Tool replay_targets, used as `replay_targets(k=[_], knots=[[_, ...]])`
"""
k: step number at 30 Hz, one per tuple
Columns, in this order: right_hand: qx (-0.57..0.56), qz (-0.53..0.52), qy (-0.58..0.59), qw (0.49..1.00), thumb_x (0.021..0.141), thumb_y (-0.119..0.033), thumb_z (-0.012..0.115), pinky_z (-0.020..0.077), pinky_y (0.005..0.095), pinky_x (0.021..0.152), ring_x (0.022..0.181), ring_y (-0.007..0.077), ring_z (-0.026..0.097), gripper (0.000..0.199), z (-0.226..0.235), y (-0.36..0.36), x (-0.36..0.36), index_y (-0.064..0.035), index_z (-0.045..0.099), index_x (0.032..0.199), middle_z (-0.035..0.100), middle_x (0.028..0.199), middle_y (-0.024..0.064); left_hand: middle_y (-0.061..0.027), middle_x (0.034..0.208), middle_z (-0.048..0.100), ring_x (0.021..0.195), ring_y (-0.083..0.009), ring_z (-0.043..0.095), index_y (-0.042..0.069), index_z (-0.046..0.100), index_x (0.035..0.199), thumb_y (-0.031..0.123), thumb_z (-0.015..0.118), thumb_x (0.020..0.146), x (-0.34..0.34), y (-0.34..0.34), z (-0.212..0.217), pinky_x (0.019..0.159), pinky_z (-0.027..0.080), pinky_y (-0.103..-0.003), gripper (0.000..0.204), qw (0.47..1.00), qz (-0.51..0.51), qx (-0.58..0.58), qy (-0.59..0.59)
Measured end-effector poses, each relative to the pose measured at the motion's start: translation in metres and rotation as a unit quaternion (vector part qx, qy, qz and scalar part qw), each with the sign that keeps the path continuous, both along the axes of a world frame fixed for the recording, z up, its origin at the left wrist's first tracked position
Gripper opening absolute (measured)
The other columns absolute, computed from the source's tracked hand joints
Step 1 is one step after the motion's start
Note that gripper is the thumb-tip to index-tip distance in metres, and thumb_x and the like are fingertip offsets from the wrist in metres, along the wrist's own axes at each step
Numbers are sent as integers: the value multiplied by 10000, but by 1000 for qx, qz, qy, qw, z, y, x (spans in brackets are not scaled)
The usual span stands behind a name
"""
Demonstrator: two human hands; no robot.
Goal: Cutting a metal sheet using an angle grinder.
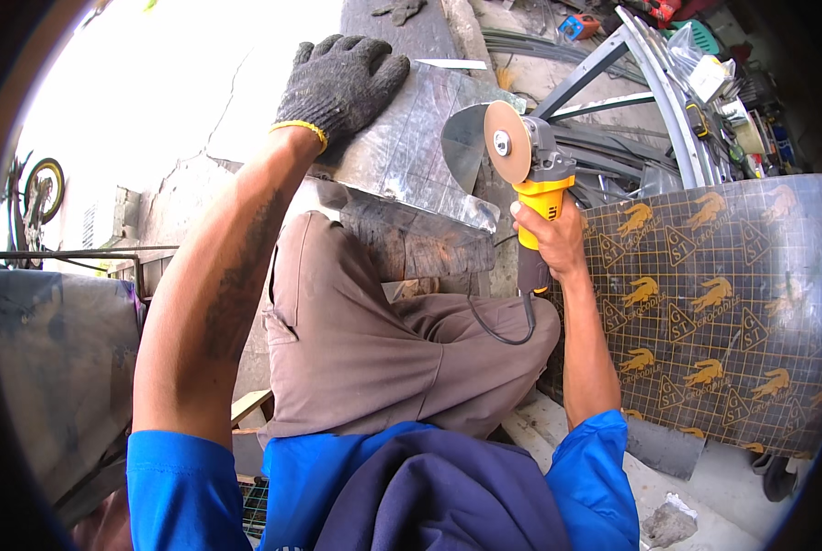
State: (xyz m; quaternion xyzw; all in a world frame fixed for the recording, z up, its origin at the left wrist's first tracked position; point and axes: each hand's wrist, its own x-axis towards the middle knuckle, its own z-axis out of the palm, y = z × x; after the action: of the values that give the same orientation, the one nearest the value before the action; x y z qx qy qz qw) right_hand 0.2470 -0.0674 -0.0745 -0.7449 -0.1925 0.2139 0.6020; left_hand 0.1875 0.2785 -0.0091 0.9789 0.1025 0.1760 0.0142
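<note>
My left hand (345,87), in a dark grey knitted glove with a yellow cuff, lies on a shiny sheet of metal (406,138), its fingers stretched out and slightly apart. The sheet rests on a worn wooden block (420,241) in front of my knees. My bare right hand (561,241) is wrapped round the yellow and black body of an angle grinder (544,200), held upright just right of the sheet. A thin brown disc (514,118) is fitted at its head. A grey rounded shape (466,147) shows behind the disc; I cannot tell what it belongs to.
The grinder's black cord (503,338) loops over my right leg. A dark board with yellow printed figures (686,303) stands at the right. Beyond the grinder are a grey metal frame (654,69) and long metal strips (604,138). Another dark glove (399,11) lies at the far edge.
</note>
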Motion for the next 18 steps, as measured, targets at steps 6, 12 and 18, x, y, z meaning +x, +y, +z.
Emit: replay_targets(k=[6, 12, 18], knots=[[15, 7, -2, 1000, 857, -236, 826, 569, 289, 686, 762, 137, 688, 442, -7, 3, 0, -20, 611, 1177, 679, 967, 56, -132, 1414, 623, 1357, -321, 523, 116, 638, 1370, 495, 413, 1066, 2, -3, 0, 1193, 313, -485, 535, 1000, 12, -9, 8], [-20, -7, 18, 1000, 862, -242, 818, 572, 292, 694, 757, 141, 688, 449, -2, -3, 2, -15, 604, 1185, 674, 972, 55, -141, 1417, 622, 1357, -320, 526, 117, 645, 1363, 505, 411, 1062, 2, 0, -2, 1191, 314, -484, 544, 1000, 2, 0, 1], [-29, 75, 36, 996, 863, -239, 805, 574, 295, 698, 765, 143, 688, 454, -5, 0, 10, -2, 600, 1193, 672, 993, 62, -148, 1389, 635, 1340, -330, 534, 117, 658, 1343, 486, 423, 1058, 3, 2, -6, 1178, 324, -482, 522, 1000, 3, 4, -12]])
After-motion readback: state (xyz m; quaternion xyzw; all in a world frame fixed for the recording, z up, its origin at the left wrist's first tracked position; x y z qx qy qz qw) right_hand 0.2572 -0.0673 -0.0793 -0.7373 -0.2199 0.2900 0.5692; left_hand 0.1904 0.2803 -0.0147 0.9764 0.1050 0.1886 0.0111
